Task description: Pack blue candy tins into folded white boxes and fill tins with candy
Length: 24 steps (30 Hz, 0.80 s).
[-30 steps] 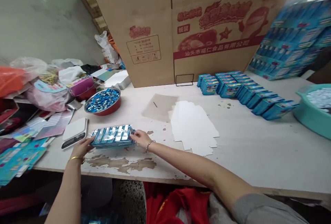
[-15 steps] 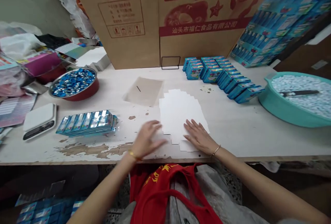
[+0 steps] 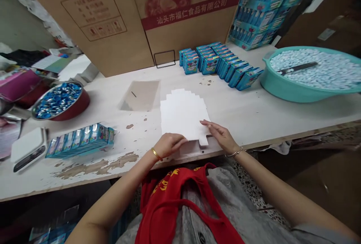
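Note:
A fan of white card sheets (image 3: pixel 183 112) with stepped edges lies on the table in front of me. Its near edge is raised slightly, and a narrow tab sticks out at the near right. My left hand (image 3: pixel 170 144) pinches the near left edge between thumb and fingers. At the near right corner, my right hand (image 3: pixel 221 135) has its fingers closed around the card edge, thumb side partly hidden. Beyond the cards to the left lies a thin translucent sheet (image 3: pixel 141 95) with a small dark strip on it.
Left are a red bowl (image 3: pixel 84 103) of blue foil pieces, a white scale (image 3: pixel 28 145) and wrapped blue boxes (image 3: pixel 80 140). More small blue boxes (image 3: pixel 210 62) stand in rows behind. A teal basin (image 3: pixel 293 93) of pale pellets sits right. Large cartons (image 3: pixel 118 56) rise behind.
Both hands have gone from open beside and on the cards to gripping their near edge, which is now lifted a little. The view has swung, so the table appears tilted and shifted left.

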Available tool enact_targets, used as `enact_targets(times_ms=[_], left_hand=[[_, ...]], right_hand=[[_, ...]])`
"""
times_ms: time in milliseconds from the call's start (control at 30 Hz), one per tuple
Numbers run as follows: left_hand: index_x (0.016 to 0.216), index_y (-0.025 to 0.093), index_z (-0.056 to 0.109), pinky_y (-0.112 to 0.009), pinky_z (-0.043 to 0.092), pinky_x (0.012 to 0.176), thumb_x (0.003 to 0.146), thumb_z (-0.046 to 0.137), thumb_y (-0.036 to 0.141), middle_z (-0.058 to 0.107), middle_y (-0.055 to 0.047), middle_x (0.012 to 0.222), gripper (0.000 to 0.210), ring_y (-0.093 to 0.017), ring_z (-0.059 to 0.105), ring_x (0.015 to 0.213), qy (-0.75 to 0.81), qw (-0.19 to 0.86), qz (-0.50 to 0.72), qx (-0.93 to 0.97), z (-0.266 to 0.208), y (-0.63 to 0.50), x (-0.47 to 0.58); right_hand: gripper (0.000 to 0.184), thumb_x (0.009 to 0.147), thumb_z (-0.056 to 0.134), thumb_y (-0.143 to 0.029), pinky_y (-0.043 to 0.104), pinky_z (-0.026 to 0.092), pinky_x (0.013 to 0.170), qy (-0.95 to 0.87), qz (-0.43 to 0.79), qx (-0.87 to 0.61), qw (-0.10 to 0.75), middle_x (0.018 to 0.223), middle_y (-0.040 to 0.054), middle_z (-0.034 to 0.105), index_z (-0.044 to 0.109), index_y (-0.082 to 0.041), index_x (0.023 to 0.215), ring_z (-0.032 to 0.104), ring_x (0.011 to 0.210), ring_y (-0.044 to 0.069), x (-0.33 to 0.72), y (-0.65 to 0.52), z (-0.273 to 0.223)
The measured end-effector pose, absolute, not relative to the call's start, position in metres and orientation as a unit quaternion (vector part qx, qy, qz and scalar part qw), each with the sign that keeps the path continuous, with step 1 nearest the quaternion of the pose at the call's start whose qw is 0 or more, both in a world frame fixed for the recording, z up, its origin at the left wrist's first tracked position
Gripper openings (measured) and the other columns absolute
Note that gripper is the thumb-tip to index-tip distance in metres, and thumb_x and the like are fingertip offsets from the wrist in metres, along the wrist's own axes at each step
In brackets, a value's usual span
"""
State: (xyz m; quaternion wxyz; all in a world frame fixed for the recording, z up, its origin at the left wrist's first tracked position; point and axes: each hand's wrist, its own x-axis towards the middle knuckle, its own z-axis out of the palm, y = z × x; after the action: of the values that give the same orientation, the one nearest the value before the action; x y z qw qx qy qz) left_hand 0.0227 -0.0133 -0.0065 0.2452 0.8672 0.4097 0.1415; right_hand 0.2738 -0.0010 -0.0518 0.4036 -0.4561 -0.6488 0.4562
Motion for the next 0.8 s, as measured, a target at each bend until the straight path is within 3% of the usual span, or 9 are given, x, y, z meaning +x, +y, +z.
enact_targets(times_ms=[100, 233, 300, 367, 433, 500, 600, 800], left_hand=[[0.069, 0.018, 0.061, -0.023, 0.039, 0.056, 0.096, 0.038, 0.044, 0.054, 0.001, 0.055, 0.044, -0.011, 0.049, 0.052, 0.449, 0.266, 0.254, 0.814, 0.020, 0.001, 0.026], [0.076, 0.018, 0.064, -0.023, 0.042, 0.058, 0.095, 0.041, 0.044, 0.057, 0.001, 0.056, 0.040, -0.011, 0.052, 0.053, 0.439, 0.310, 0.294, 0.790, 0.051, -0.006, 0.032], [0.084, 0.018, 0.067, -0.025, 0.048, 0.069, 0.095, 0.040, 0.044, 0.067, -0.003, 0.070, 0.039, -0.014, 0.062, 0.066, 0.403, 0.360, 0.240, 0.806, 0.051, -0.019, 0.030], [0.104, 0.019, 0.067, -0.035, 0.047, 0.091, 0.090, 0.049, 0.051, 0.072, -0.009, 0.100, 0.039, -0.021, 0.066, 0.095, 0.365, 0.377, 0.169, 0.835, 0.038, -0.035, 0.022], [0.129, 0.019, 0.054, -0.050, 0.030, 0.111, 0.077, 0.063, 0.058, 0.058, -0.015, 0.132, 0.066, -0.031, 0.049, 0.127, 0.351, 0.334, 0.101, 0.869, 0.018, -0.048, 0.010], [0.143, 0.018, 0.038, -0.059, 0.013, 0.115, 0.074, 0.067, 0.055, 0.040, -0.017, 0.148, 0.084, -0.036, 0.026, 0.141, 0.362, 0.267, 0.056, 0.891, -0.003, -0.058, -0.003], [0.142, 0.021, 0.040, -0.055, 0.011, 0.116, 0.090, 0.052, 0.036, 0.038, -0.011, 0.150, 0.056, -0.029, 0.018, 0.145, 0.364, 0.222, 0.043, 0.903, -0.028, -0.066, -0.017], [0.121, 0.025, 0.061, -0.051, 0.021, 0.115, 0.095, 0.043, 0.027, 0.061, -0.005, 0.130, 0.031, -0.022, 0.039, 0.137, 0.405, 0.274, 0.152, 0.859, -0.044, -0.067, -0.014]], right_hand=[[0.057, 0.080, 0.063, -0.054, 0.049, 0.033, 0.112, -0.737, 0.361, -0.424, 0.383, 0.136, 0.0075, 0.055, 0.057, -0.025, 0.129, 0.040, 0.134, 0.026, 0.284, -0.009, -0.034], [0.028, 0.093, 0.048, -0.035, 0.050, 0.027, 0.113, -0.787, 0.301, -0.370, 0.392, 0.121, 0.0040, 0.066, 0.066, -0.027, 0.113, 0.050, 0.125, 0.023, 0.287, -0.019, -0.023], [0.026, 0.094, 0.046, -0.035, 0.051, 0.029, 0.112, -0.772, 0.321, -0.381, 0.394, 0.107, 0.0036, 0.071, 0.070, -0.027, 0.101, 0.058, 0.112, 0.022, 0.287, -0.024, -0.030], [0.027, 0.093, 0.049, -0.041, 0.051, 0.034, 0.108, -0.741, 0.356, -0.415, 0.391, 0.100, 0.0045, 0.072, 0.071, -0.027, 0.095, 0.063, 0.103, 0.022, 0.288, -0.032, -0.044], [0.028, 0.091, 0.051, -0.045, 0.050, 0.035, 0.106, -0.708, 0.374, -0.450, 0.396, 0.097, 0.0053, 0.072, 0.072, -0.026, 0.091, 0.063, 0.102, 0.023, 0.289, -0.040, -0.058], [0.027, 0.090, 0.053, -0.045, 0.050, 0.033, 0.108, -0.689, 0.371, -0.470, 0.409, 0.096, 0.0054, 0.072, 0.072, -0.026, 0.086, 0.062, 0.103, 0.023, 0.289, -0.047, -0.068], [0.025, 0.091, 0.053, -0.041, 0.049, 0.032, 0.109, -0.689, 0.359, -0.474, 0.414, 0.094, 0.0055, 0.071, 0.071, -0.025, 0.086, 0.062, 0.105, 0.023, 0.289, -0.054, -0.073], [0.024, 0.095, 0.046, -0.031, 0.050, 0.032, 0.110, -0.735, 0.344, -0.440, 0.383, 0.111, 0.0061, 0.069, 0.067, -0.024, 0.105, 0.058, 0.115, 0.021, 0.296, -0.055, -0.077]])
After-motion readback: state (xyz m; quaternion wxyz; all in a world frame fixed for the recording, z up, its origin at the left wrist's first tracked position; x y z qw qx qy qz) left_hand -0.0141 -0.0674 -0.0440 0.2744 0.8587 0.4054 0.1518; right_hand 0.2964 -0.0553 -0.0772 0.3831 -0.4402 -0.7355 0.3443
